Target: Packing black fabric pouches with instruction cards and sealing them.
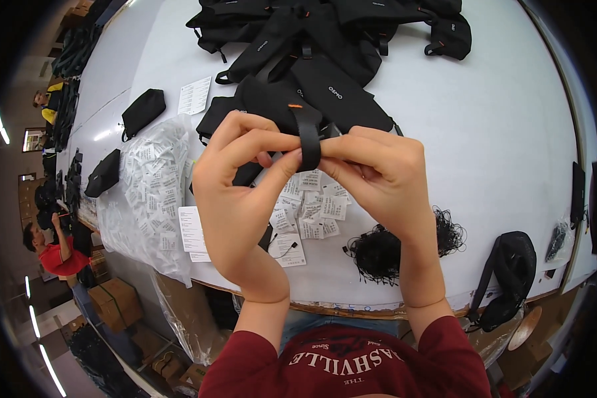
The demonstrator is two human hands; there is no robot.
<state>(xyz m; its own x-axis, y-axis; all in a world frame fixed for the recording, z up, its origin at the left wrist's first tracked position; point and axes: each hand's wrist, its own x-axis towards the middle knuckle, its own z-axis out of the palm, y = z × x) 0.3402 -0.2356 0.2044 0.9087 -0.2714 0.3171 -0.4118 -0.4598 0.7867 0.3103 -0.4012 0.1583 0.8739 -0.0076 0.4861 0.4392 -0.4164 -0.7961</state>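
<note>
Both hands are raised over the table, close together. My left hand [235, 176] pinches the left edge of a black webbing strap [309, 139] between thumb and fingers. From the other side my right hand [381, 176] pinches the same strap. The strap forms a narrow upright band, and behind it shows a black fabric pouch [265, 98] with a small orange tab; how the two join is partly hidden. Beneath the hands lie several small white printed packets [322, 209]. Part of a black item under my left hand is covered by it.
Black pouches [338, 86] pile up at the far side. A clear bag of white packets [152, 192] lies left, beside printed cards [194, 232]. Tangled black cords [375, 255] sit near the front edge, and a black mesh item [511, 272] at right. A person in red [63, 255] is far left.
</note>
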